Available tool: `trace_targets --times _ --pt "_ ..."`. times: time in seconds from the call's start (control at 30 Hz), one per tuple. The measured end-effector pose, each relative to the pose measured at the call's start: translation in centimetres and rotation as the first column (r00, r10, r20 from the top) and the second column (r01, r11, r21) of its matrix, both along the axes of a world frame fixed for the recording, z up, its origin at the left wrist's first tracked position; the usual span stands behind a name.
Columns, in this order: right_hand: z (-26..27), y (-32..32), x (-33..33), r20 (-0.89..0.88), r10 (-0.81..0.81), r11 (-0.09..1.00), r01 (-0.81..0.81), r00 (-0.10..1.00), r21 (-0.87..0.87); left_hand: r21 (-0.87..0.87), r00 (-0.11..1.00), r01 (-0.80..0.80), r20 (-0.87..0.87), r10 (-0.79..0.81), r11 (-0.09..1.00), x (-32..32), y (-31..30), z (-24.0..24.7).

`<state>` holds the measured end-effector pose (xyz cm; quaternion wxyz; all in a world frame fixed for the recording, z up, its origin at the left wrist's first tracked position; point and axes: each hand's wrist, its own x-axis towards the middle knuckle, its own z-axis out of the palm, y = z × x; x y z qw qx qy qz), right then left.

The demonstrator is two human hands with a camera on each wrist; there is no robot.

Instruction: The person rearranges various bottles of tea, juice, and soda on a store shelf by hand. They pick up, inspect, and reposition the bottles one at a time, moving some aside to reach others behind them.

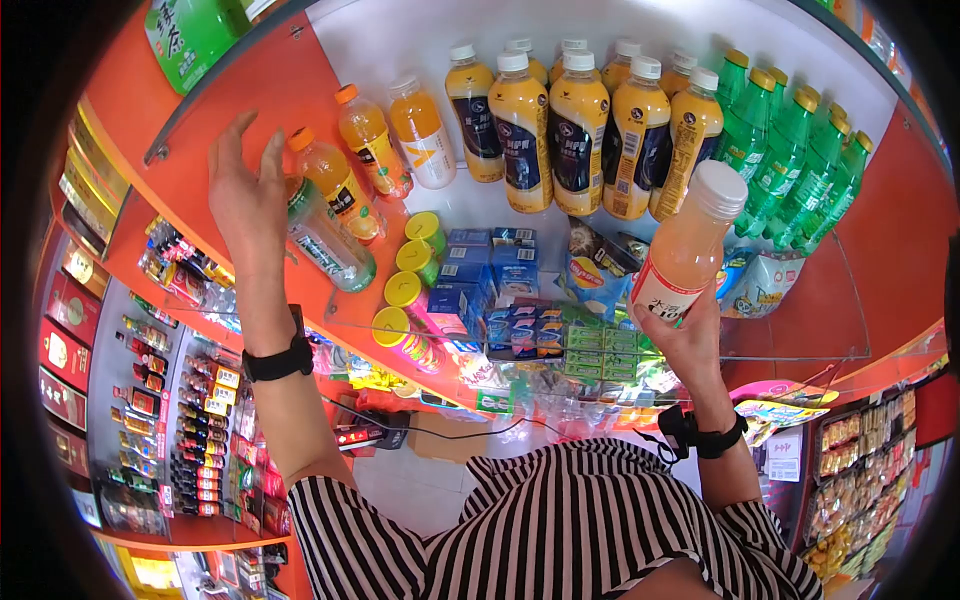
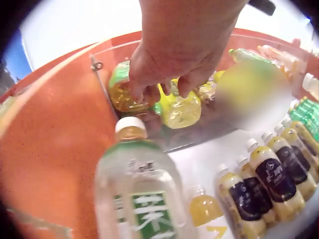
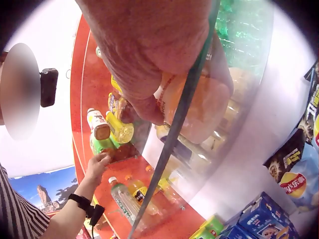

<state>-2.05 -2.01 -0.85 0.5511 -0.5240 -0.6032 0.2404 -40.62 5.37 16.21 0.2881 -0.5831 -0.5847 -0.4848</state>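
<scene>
In the head view my right hand [image 1: 685, 335] grips a juice bottle [image 1: 695, 235] with pinkish-orange drink, a white cap and a red-and-white label, tilted above the shelf. The right wrist view shows this juice bottle [image 3: 199, 107] close up, partly behind a glass edge. My left hand [image 1: 250, 205] reaches up at the left end of the shelves, thumb and fingers spread apart. From the left wrist, the left hand [image 2: 174, 59] overlaps an amber tea bottle [image 2: 122, 92] and a yellow drink bottle [image 2: 182, 107] on the upper glass shelf. Below it stands a clear bottle with a green label [image 2: 149, 199].
Orange juice bottles [image 1: 375, 140], dark-labelled yellow bottles [image 1: 580, 130] and green soda bottles [image 1: 780, 150] line the lower shelf. Yellow-lidded cans [image 1: 405, 290], blue boxes [image 1: 465, 285] and chip bags [image 1: 600, 270] stand nearer. A glass shelf edge [image 3: 174, 134] crosses beside the right hand.
</scene>
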Motion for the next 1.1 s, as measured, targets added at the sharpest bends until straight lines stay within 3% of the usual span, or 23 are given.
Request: trace_targets --times 0.07,0.1,0.17,0.37,0.6,0.9,1.1 --pt "-0.1 0.0 0.0 0.026 -0.012 1.0 0.011 1.0 0.024 0.071 0.969 0.136 -0.215 -0.118 0.988 1.6 0.7 0.6" --pt "-0.1 0.0 0.0 0.029 -0.014 1.0 0.014 0.999 0.023 0.07 0.97 0.139 -0.212 -0.121 0.988 2.6 1.5 0.6" --pt "0.0 0.0 0.0 0.016 0.0 1.0 0.0 1.0 -0.012 -0.125 0.92 0.383 -0.038 -0.39 0.915 4.5 4.2 0.8" --pt "0.7 -0.3 -0.3 -0.032 0.016 1.0 -0.017 0.999 -0.011 -0.411 0.964 0.236 -0.018 -0.267 0.881 6.3 13.0 -0.4" --pt "0.9 -0.4 -0.4 -0.006 0.007 1.0 -0.007 1.0 0.007 -0.559 0.984 0.114 -0.05 -0.171 0.821 4.5 17.9 -2.0" --pt "1.1 -0.4 -0.3 -0.022 0.021 1.0 -0.021 1.0 -0.021 -0.438 0.974 0.227 0.101 -0.204 0.87 5.5 18.1 -3.9" --pt "1.1 -0.5 -0.5 0.002 -0.026 1.0 0.026 1.0 0.008 -0.341 0.963 0.267 0.063 -0.262 0.901 4.9 15.6 -4.9"
